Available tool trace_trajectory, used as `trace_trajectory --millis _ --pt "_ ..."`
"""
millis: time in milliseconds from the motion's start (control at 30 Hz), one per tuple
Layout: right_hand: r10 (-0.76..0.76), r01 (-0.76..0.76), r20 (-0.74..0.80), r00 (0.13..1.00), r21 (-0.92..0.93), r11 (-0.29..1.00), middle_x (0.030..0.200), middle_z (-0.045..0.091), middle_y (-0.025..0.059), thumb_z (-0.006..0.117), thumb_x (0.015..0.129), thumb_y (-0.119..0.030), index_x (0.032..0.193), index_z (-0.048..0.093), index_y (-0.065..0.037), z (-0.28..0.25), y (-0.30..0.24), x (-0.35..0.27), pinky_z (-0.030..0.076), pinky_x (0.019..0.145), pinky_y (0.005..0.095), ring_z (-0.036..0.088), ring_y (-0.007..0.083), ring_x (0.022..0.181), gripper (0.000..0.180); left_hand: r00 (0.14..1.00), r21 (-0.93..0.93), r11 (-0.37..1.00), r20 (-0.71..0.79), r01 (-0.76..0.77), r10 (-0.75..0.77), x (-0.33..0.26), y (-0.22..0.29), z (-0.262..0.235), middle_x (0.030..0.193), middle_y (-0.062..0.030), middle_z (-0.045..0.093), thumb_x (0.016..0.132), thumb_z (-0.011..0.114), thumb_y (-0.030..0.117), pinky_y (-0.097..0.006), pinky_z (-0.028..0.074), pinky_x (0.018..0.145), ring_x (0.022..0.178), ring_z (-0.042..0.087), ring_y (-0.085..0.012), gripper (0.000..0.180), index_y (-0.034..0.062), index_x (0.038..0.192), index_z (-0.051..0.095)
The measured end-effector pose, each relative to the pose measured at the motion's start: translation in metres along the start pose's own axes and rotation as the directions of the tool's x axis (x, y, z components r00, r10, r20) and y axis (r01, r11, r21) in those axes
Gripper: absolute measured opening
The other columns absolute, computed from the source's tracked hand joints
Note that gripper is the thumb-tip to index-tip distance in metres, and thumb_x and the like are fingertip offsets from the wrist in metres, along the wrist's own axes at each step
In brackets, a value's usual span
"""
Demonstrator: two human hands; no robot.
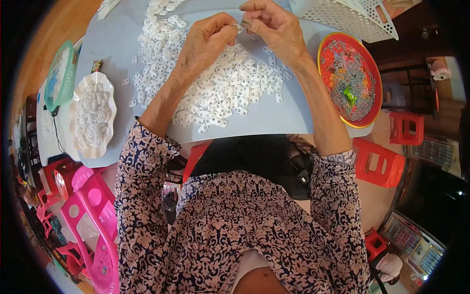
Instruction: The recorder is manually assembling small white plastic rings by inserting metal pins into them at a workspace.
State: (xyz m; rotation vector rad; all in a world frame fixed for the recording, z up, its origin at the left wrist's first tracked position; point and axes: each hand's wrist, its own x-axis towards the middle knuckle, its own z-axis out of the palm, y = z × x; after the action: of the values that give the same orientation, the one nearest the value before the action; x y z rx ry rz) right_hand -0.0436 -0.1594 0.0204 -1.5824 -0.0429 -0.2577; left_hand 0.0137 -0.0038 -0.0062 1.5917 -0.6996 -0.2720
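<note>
a small white piece [239, 29] sits at the fingertips of the left hand [211, 33], seemingly pinched. the right hand [278, 32] curls just beside it; i cannot tell whether its fingers grip anything. a light, steady pinch over the white pile [220, 90] likely works best.

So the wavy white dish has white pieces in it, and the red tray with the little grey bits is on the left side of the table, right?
Not quite: the head view shows the red tray with the grey bits on the table's right side. The wavy white dish does hold white pieces.
</note>
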Motion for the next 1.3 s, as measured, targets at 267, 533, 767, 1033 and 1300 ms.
trace_trajectory --millis 267,533,767,1033,1300 --pt "-0.146 0.158 0.088 0.985 -0.154 0.975 0.088 0.062 0.0018 0.059 0.082 0.002 0.105 0.061 -0.003 -0.012 0.012 0.001 0.049 0.073 0.0204 0.058 0.0071 0.078 0.023 0.999 0.017 0.999 0.034 -0.035 0.035 0.0 0.001 0.001 0.064 0.0027 0.052 0.086 0.051 0.014 -0.02 0.034 0.052 0.058 0.042 -0.0031 0.015 0.004 0.077 0.057" --pt "-0.161 0.181 0.108 0.981 -0.208 0.961 0.086 0.062 0.0011 0.061 0.082 0.001 0.104 0.061 -0.003 -0.016 0.013 0.0 0.048 0.071 0.0198 0.057 0.0062 0.076 0.023 0.991 0.079 0.989 0.056 -0.122 0.118 0.0 -0.005 0.002 0.065 0.0009 0.053 0.089 0.049 0.016 -0.021 0.036 0.053 0.058 0.043 -0.0052 0.016 0.0034 0.082 0.057" --pt "-0.059 0.065 0.038 0.998 -0.194 0.979 0.068 0.059 -0.0016 0.062 0.085 -0.01 0.088 0.066 0.0 -0.015 0.016 0.0 0.038 0.051 0.0183 0.049 0.0037 0.061 0.011 0.991 0.082 0.99 0.083 -0.115 0.108 0.0 -0.001 -0.002 0.066 0.0004 0.054 0.089 0.049 0.017 -0.022 0.037 0.052 0.058 0.044 -0.0059 0.017 0.003 0.084 0.057" --pt "-0.047 0.044 -0.016 0.999 -0.166 0.985 0.064 0.055 -0.003 0.062 0.086 -0.015 0.08 0.065 -0.001 -0.007 0.014 -0.002 0.034 0.05 0.0182 0.044 0.0026 0.058 0.016 0.986 0.092 0.982 0.023 -0.164 0.162 -0.001 0.0 0.004 0.064 0.0002 0.054 0.088 0.052 0.015 -0.022 0.036 0.051 0.057 0.043 -0.0053 0.015 0.0019 0.082 0.057" --pt "0.026 -0.027 -0.074 0.997 -0.016 0.999 0.065 0.056 -0.0023 0.062 0.088 -0.02 0.081 0.065 -0.001 -0.005 0.015 -0.003 0.036 0.053 0.0179 0.045 0.0032 0.059 0.021 0.997 0.014 0.997 0.005 -0.072 0.072 0.001 0.0 0.005 0.065 0.0002 0.057 0.087 0.051 0.013 -0.022 0.036 0.051 0.057 0.043 -0.0048 0.015 0.0015 0.08 0.058"
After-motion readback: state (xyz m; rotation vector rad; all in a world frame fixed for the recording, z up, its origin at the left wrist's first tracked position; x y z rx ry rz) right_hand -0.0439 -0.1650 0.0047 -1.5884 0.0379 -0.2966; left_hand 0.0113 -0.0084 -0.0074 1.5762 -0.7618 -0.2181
